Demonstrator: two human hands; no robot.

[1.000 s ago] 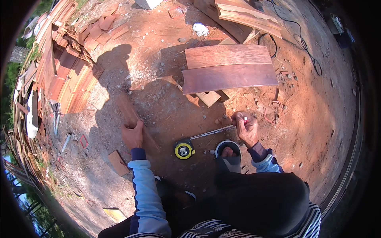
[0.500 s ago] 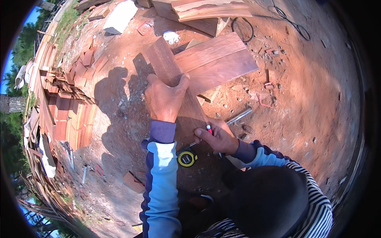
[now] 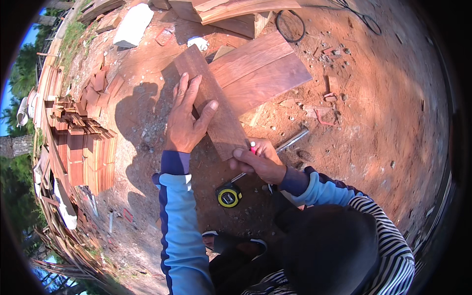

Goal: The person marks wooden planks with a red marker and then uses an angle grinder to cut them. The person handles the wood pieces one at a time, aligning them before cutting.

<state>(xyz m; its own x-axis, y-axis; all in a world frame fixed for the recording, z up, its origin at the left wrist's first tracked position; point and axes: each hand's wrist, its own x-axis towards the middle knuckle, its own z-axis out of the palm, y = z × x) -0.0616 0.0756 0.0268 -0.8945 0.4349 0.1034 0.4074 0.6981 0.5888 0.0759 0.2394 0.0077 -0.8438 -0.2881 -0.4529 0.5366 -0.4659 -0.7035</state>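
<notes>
A reddish-brown wooden board slants across the middle, its far part overlapping two wider boards. My left hand lies open on its left edge, with fingers stretched and thumb apart on the top face. At the near end, my right hand pinches the board's corner, thumb on top. A pink pen with a white tip sticks up between the fingers of that hand. Below the board, a yellow-and-black tape measure rests near my feet; a pale strip shows beyond my right hand.
Two wide planks lie joined side by side under the board. Larger timber and a white block sit farther off. Stacked boards and offcuts stand at left. A black cable loops on the dirt.
My left hand has loosened its grip across the board and spread its fingers along the left edge. The board's near end has drawn back from over the ground, with my right hand still on it.
</notes>
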